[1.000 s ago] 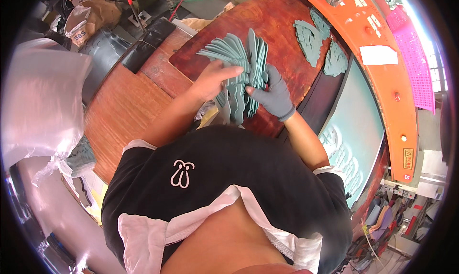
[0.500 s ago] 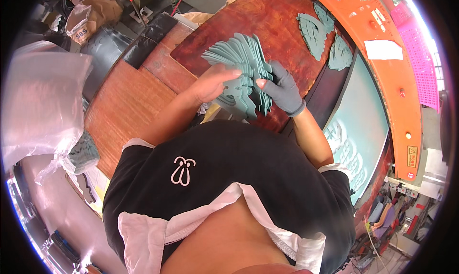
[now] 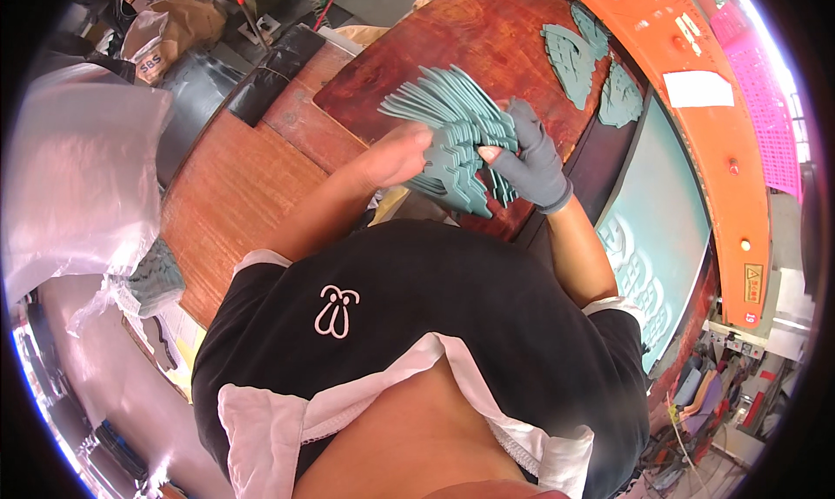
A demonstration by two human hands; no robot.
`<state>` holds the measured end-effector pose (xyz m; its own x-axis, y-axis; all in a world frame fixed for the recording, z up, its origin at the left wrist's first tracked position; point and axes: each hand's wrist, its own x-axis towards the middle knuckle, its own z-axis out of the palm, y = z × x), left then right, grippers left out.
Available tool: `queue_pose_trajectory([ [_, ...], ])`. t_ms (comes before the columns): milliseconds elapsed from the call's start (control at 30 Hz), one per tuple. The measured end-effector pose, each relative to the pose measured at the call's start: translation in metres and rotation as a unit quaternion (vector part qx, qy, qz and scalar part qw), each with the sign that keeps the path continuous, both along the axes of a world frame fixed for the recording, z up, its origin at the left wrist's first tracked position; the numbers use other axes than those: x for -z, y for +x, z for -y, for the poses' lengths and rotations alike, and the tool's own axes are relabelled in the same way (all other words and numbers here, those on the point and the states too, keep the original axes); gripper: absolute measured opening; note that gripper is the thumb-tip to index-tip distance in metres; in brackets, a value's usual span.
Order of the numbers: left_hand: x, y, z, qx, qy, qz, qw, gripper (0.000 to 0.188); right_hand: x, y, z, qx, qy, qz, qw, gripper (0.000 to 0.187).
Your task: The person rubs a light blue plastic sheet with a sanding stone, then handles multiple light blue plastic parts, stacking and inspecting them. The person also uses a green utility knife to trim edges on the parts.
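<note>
my right hand (image 3: 534, 167): clamped on stack (image 3: 457, 147) | my left hand (image 3: 400, 154): at its edge, part-hidden, can't tell grip | stack fanned above board (image 3: 513, 33) | risk: uneven pinch could let it splay

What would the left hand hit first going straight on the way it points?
The fanned stack of thin, jagged-edged teal pieces, directly ahead of the bare left hand; the two seem to touch, though depth is unclear.
</note>
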<state>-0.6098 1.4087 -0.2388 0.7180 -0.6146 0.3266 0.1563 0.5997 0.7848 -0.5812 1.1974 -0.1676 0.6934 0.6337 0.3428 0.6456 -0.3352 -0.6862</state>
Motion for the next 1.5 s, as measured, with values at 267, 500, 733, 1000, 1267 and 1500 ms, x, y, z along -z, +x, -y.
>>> queue_pose_trajectory([
  [267,-0.011,0.004,0.010,-0.062,0.002,0.055,0.997,0.073,-0.022,-0.007,0.001,0.036,0.039,-0.083,0.995,0.045],
  [500,-0.028,0.010,0.016,-0.117,0.014,0.071,0.990,0.069,0.010,0.005,0.005,0.038,-0.043,0.226,0.972,0.049],
  [733,-0.002,0.018,0.008,0.072,-0.010,-0.091,0.993,0.086,0.014,0.002,-0.002,0.029,-0.039,0.246,0.968,0.048],
  [1000,-0.028,0.004,0.017,0.026,-0.045,0.027,0.998,0.069,-0.044,0.002,-0.017,0.106,0.085,0.067,0.988,0.058],
  [1267,-0.043,0.005,0.006,-0.224,0.185,0.370,0.882,0.062,-0.027,-0.012,-0.031,0.053,0.046,0.025,0.997,0.061],
  [1500,-0.018,-0.007,0.024,-0.225,0.135,0.278,0.924,0.051,-0.025,-0.022,-0.048,0.123,0.168,-0.133,0.969,0.031],
])
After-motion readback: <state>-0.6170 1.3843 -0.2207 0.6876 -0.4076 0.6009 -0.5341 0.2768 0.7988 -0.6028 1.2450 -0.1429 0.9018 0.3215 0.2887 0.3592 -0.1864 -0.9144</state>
